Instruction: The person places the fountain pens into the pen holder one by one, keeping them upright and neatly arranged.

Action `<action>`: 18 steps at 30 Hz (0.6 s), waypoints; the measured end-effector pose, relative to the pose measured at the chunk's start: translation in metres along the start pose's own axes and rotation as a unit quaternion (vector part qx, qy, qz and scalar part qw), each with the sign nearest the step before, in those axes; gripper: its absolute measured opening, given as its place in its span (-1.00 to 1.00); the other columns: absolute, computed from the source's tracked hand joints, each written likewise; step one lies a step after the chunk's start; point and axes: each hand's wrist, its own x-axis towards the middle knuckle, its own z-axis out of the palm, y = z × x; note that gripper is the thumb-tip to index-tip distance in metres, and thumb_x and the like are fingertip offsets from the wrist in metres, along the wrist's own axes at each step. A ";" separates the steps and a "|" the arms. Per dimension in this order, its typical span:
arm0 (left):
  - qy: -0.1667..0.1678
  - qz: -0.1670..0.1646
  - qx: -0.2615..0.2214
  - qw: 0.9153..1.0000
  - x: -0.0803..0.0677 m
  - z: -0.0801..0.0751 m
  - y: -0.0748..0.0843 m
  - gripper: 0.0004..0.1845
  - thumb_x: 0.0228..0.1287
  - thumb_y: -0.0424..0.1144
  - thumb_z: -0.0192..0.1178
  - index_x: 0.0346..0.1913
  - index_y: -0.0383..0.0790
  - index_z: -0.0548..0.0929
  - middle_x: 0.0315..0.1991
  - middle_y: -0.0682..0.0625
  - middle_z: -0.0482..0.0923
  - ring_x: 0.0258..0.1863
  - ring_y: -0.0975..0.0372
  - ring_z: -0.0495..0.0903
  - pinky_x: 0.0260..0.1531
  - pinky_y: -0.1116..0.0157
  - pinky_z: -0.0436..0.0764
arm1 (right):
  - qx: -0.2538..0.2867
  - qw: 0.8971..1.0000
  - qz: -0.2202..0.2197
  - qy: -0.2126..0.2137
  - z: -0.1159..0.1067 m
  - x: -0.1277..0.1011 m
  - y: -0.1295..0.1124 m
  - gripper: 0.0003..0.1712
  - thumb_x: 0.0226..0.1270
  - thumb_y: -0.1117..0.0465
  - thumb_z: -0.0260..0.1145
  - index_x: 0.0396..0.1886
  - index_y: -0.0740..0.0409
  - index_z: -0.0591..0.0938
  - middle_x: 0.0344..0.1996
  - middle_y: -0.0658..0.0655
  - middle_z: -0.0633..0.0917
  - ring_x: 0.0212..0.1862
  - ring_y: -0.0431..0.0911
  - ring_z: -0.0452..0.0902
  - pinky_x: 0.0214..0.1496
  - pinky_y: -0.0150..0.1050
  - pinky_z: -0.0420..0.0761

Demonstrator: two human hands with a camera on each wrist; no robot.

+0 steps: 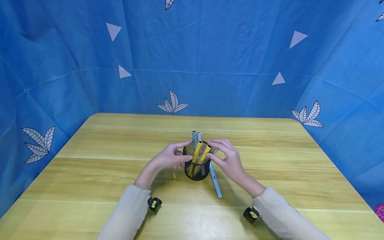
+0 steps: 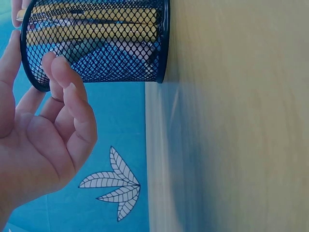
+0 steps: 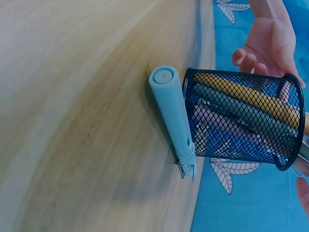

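Left hand (image 2: 34, 145) cut off by the left-wrist frame's left and lower edges, thumb running out of frame past the mesh pen holder (image 2: 96, 43), itself clipped along the top edge. In the right-wrist view, right hand (image 3: 303, 191) mostly out of frame, only a fingertip showing. Upper ends of the yellow pens (image 3: 251, 99) cut off at the right border

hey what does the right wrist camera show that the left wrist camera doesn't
Only the right wrist view shows the light blue pen lying on the table against the foot of the holder, and its clip. Only the left wrist view shows the left hand up close, fingers relaxed beside the rim. Both show the black mesh pen holder with yellow pens inside, the wooden table and the blue backdrop.
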 end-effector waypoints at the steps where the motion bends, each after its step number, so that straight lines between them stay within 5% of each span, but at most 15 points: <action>1: 0.000 -0.001 -0.001 1.000 0.000 0.000 0.000 -0.30 0.16 -0.21 0.20 0.35 0.00 0.16 -0.69 -0.12 0.42 -0.72 0.18 0.39 -0.70 0.37 0.36 | 0.001 1.000 0.005 -0.001 0.000 0.000 0.000 -0.58 -0.25 0.48 0.45 -0.24 0.39 0.62 -0.26 0.21 0.63 -0.17 0.04 0.49 -0.12 -0.22 0.48; 9: 0.002 -0.003 -0.004 1.000 0.002 0.000 -0.001 -0.30 0.16 -0.20 0.20 0.35 0.00 0.16 -0.69 -0.13 0.42 -0.71 0.18 0.39 -0.70 0.38 0.36 | 0.012 0.999 0.037 -0.001 -0.003 -0.003 0.003 -0.59 -0.17 0.47 0.41 -0.18 0.39 0.60 -0.26 0.22 0.63 -0.18 0.02 0.48 -0.11 -0.27 0.47; 18: -0.001 -0.001 -0.009 1.000 0.000 0.000 0.000 -0.29 0.16 -0.22 0.21 0.35 0.00 0.15 -0.69 -0.12 0.42 -0.72 0.20 0.38 -0.70 0.38 0.37 | 0.031 0.999 0.036 0.003 -0.011 0.003 -0.012 -0.63 -0.12 0.67 0.24 -0.20 0.52 0.54 -0.28 0.36 0.59 -0.22 0.11 0.47 -0.17 -0.45 0.46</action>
